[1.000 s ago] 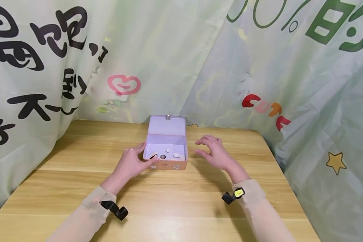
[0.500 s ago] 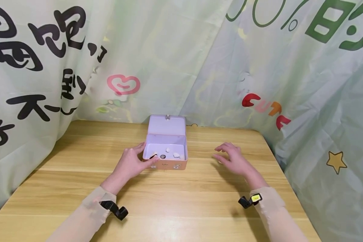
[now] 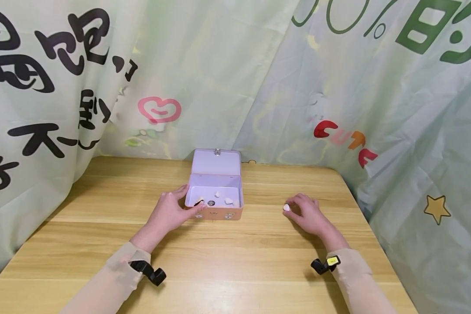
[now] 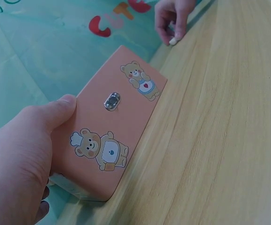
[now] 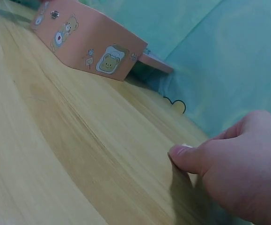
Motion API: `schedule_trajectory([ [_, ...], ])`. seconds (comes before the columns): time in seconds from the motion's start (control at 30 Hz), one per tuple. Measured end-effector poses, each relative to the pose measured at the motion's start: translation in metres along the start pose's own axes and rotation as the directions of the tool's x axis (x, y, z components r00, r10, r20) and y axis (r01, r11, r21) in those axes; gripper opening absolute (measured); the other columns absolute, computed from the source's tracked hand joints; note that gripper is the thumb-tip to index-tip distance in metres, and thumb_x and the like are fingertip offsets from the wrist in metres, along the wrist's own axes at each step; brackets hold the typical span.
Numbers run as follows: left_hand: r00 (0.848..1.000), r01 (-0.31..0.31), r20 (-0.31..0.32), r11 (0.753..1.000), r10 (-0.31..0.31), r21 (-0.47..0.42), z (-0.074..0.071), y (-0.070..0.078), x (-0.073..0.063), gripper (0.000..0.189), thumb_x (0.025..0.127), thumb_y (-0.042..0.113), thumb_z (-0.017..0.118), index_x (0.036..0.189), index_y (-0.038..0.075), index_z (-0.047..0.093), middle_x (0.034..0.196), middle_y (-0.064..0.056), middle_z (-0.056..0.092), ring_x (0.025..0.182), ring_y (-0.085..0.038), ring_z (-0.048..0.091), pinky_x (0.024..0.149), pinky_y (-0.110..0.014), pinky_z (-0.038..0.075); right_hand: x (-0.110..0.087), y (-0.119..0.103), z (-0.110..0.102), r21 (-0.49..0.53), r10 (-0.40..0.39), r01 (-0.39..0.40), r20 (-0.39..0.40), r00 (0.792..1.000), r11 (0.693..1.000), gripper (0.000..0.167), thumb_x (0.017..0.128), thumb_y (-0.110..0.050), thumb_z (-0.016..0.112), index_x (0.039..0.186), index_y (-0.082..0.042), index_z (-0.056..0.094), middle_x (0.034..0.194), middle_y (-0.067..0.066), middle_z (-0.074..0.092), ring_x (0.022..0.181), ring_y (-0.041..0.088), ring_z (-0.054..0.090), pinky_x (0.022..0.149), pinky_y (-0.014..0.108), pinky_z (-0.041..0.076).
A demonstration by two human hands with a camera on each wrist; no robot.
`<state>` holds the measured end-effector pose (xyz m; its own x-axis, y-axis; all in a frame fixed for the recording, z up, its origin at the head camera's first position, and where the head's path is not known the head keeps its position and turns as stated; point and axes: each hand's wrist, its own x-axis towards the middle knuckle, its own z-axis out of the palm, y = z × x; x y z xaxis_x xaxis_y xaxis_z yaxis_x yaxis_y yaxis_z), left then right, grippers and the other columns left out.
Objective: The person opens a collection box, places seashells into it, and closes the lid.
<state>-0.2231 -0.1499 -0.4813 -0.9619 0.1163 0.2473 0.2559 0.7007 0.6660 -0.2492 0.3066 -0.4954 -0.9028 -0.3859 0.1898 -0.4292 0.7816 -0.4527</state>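
An orange-pink tin box (image 3: 220,213) with bear pictures and a lilac inside stands on the table, its lid (image 3: 216,162) swung up at the back. My left hand (image 3: 172,211) grips the box's left end, thumb on the front wall and fingers along the side. Several small white pieces (image 3: 229,201) like pebbles or shells lie inside, beside a dark round piece (image 3: 211,203). To the right of the box, my right hand (image 3: 308,214) pinches a small white pebble-like piece (image 3: 286,207) between thumb and fingers, low over the table; in the right wrist view the thumb mostly hides it.
The wooden table (image 3: 227,270) spreads out around the box. A printed curtain (image 3: 204,87) hangs behind the table's back edge and along both sides. Small black cameras are strapped at the left cuff (image 3: 149,272) and right cuff (image 3: 325,264).
My right hand has moved right, away from the box, then lowered to the table, and its fingers have closed on the white piece. My left hand and the box have stayed in place.
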Motion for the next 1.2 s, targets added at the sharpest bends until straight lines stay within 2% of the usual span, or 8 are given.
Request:
schedule_trajectory([
  [0.3,1.000,0.008,0.003,1.000,-0.008,0.012,0.001,-0.001,0.000,0.097,0.084,0.062,0.084,0.148,-0.005,0.054,0.151,-0.026,0.052,0.037,-0.011,0.034,0.049,-0.037,0.046,0.001,0.005,0.004,0.022,0.006,-0.006,0.008,1.000,1.000,0.021,0.100,-0.024,0.077,0.114,-0.009,0.073,0.106,0.000,0.064,0.102,0.025,0.058,0.087,0.050,0.026],
  [0.5,1.000,0.009,0.014,1.000,-0.009,0.017,0.000,-0.001,0.000,0.099,0.084,0.063,0.083,0.148,-0.006,0.054,0.152,-0.024,0.052,0.044,-0.017,0.043,0.053,-0.037,0.046,0.007,-0.002,0.001,0.102,0.005,-0.007,0.017,1.000,0.995,0.021,0.100,-0.017,0.076,0.119,-0.008,0.070,0.110,0.001,0.071,0.107,0.028,0.066,0.096,0.057,0.027],
  [0.6,1.000,0.016,0.019,1.000,-0.017,0.021,0.000,-0.001,-0.001,0.101,0.084,0.066,0.082,0.148,-0.006,0.053,0.153,-0.023,0.052,0.040,-0.014,0.039,0.053,-0.037,0.047,0.013,-0.012,-0.005,0.140,-0.020,0.018,0.015,1.000,0.990,0.023,0.100,-0.010,0.075,0.122,-0.004,0.069,0.110,0.004,0.072,0.105,0.028,0.067,0.101,0.057,0.038],
  [0.73,1.000,0.021,0.018,0.999,-0.021,0.025,-0.001,0.000,-0.001,0.102,0.083,0.067,0.082,0.149,-0.005,0.053,0.153,-0.023,0.052,0.036,-0.011,0.034,0.052,-0.036,0.047,0.025,-0.028,-0.011,0.169,-0.071,0.068,0.014,0.997,0.983,0.027,0.100,-0.003,0.073,0.126,0.000,0.067,0.109,0.006,0.071,0.100,0.025,0.065,0.085,0.045,0.054],
  [0.93,1.000,0.006,0.012,1.000,-0.006,0.022,-0.001,-0.001,0.000,0.099,0.084,0.063,0.083,0.148,-0.006,0.053,0.152,-0.025,0.052,0.043,-0.015,0.041,0.051,-0.037,0.047,0.045,-0.057,-0.017,0.203,-0.116,0.107,0.033,0.993,0.973,0.030,0.101,-0.008,0.073,0.129,0.001,0.067,0.110,0.006,0.070,0.101,0.026,0.061,0.076,0.037,0.051],
  [1.07,1.000,-0.013,-0.003,1.000,0.013,0.024,-0.001,-0.001,0.001,0.098,0.084,0.062,0.084,0.147,-0.007,0.054,0.150,-0.026,0.053,0.057,-0.027,0.057,0.063,-0.040,0.052,0.057,-0.076,-0.016,0.226,-0.163,0.150,0.039,0.986,0.962,0.029,0.102,-0.009,0.072,0.128,0.001,0.067,0.111,0.007,0.070,0.102,0.028,0.062,0.078,0.042,0.053],
  [1.17,1.000,-0.014,-0.008,1.000,0.014,0.021,-0.001,-0.001,0.000,0.097,0.084,0.061,0.085,0.146,-0.007,0.054,0.149,-0.026,0.053,0.061,-0.032,0.060,0.065,-0.043,0.053,0.067,-0.087,-0.012,0.243,-0.198,0.183,0.037,0.980,0.953,0.027,0.102,-0.009,0.072,0.127,0.001,0.068,0.110,0.007,0.070,0.102,0.029,0.062,0.080,0.047,0.053],
  [1.2,1.000,-0.015,-0.006,1.000,0.015,0.028,-0.001,-0.001,0.000,0.097,0.084,0.062,0.084,0.147,-0.007,0.054,0.150,-0.025,0.053,0.062,-0.030,0.060,0.069,-0.042,0.054,0.069,-0.091,-0.011,0.247,-0.208,0.193,0.037,0.977,0.950,0.027,0.102,-0.008,0.072,0.127,0.001,0.068,0.110,0.007,0.070,0.102,0.029,0.062,0.080,0.049,0.053],
])
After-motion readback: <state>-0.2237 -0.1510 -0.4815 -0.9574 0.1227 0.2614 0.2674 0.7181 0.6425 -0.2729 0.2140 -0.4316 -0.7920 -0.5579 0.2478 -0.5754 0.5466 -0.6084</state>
